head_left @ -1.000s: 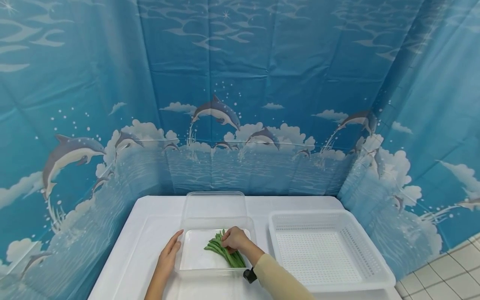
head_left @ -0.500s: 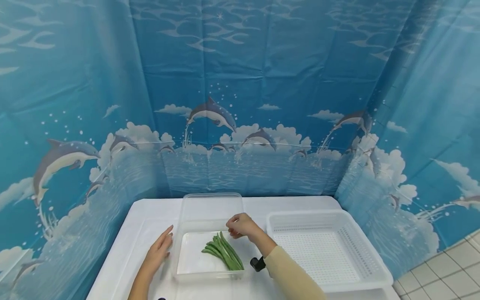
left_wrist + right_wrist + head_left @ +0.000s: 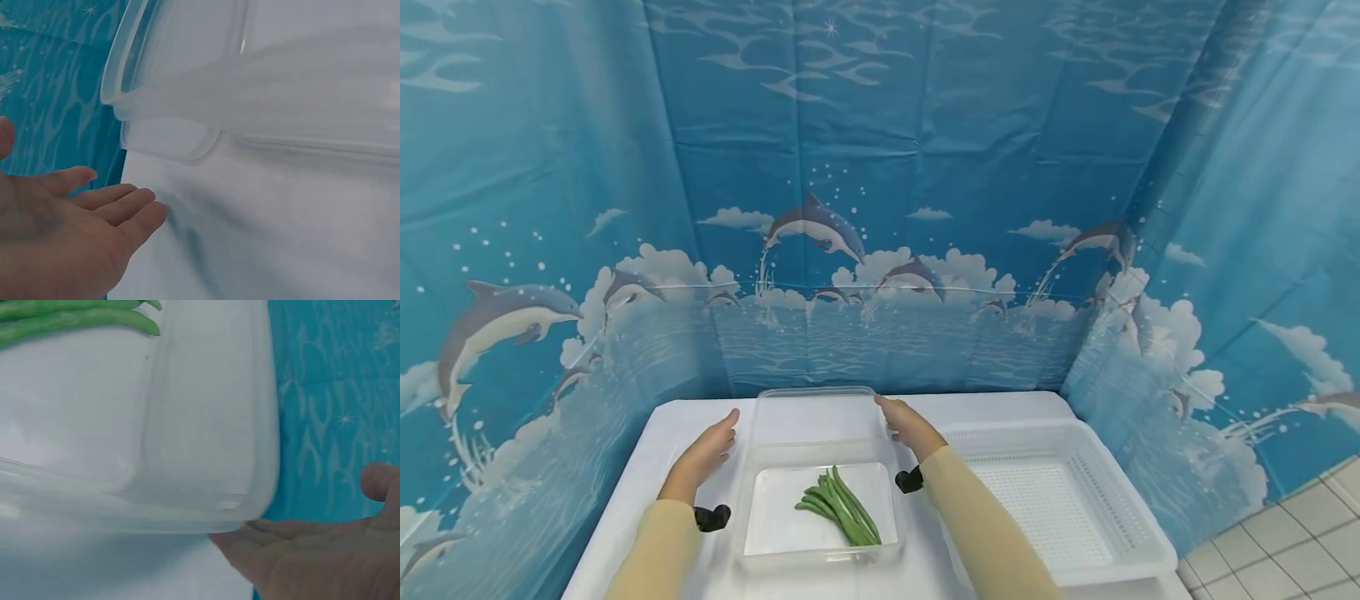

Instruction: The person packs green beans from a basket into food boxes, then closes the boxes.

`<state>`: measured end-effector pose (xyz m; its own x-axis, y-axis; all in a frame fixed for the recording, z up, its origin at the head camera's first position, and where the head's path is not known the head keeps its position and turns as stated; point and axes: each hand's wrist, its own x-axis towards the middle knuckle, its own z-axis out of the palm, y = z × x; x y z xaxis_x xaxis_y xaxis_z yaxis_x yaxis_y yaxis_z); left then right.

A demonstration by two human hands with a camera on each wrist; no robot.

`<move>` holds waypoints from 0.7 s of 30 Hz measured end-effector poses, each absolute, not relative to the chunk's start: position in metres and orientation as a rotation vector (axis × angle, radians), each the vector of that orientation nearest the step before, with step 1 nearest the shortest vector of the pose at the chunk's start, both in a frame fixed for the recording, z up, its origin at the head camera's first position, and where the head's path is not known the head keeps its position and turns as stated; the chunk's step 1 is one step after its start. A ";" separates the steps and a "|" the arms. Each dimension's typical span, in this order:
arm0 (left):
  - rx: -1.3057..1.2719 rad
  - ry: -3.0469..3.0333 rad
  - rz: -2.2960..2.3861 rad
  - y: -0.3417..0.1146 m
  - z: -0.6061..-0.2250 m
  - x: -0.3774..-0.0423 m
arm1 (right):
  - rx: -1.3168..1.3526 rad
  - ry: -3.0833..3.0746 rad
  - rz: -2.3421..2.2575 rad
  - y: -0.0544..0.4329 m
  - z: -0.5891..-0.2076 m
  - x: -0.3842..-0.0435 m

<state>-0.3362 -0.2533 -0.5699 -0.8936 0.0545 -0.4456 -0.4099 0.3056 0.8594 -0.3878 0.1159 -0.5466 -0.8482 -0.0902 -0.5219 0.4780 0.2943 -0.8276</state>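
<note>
Dolphin-print curtains back the table [image 3: 647, 467]. Both hands have left the green beans [image 3: 838, 515]; left hand [image 3: 706, 452] and right hand [image 3: 910, 425], grips open, now flank the clear lid [image 3: 816, 412].

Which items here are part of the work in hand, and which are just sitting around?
In hand:
clear lid, flanked by the left hand and right hand, both open
clear container
green beans inside it

Just sitting:
white basket
white table
dolphin curtain

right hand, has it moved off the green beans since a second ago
Yes. The right hand has gone from the green beans back to the right edge of the clear lid.
</note>
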 end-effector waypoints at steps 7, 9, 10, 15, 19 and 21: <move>-0.384 2.077 1.755 -0.233 -0.589 -0.342 | 0.338 2.041 -1.592 0.110 -0.562 -0.383; -0.362 2.086 1.738 -0.229 -0.591 -0.343 | 0.339 2.065 -1.577 0.109 -0.564 -0.381; -0.356 2.101 1.717 -0.227 -0.592 -0.342 | 0.348 2.070 -1.572 0.109 -0.565 -0.381; -0.354 2.151 1.658 -0.223 -0.592 -0.343 | 0.384 2.052 -1.629 0.110 -0.566 -0.381; -0.372 2.161 1.679 -0.223 -0.587 -0.343 | 0.435 2.012 -1.727 0.111 -0.566 -0.383; -0.373 2.172 1.699 -0.222 -0.582 -0.344 | 0.452 2.001 -1.785 0.112 -0.564 -0.386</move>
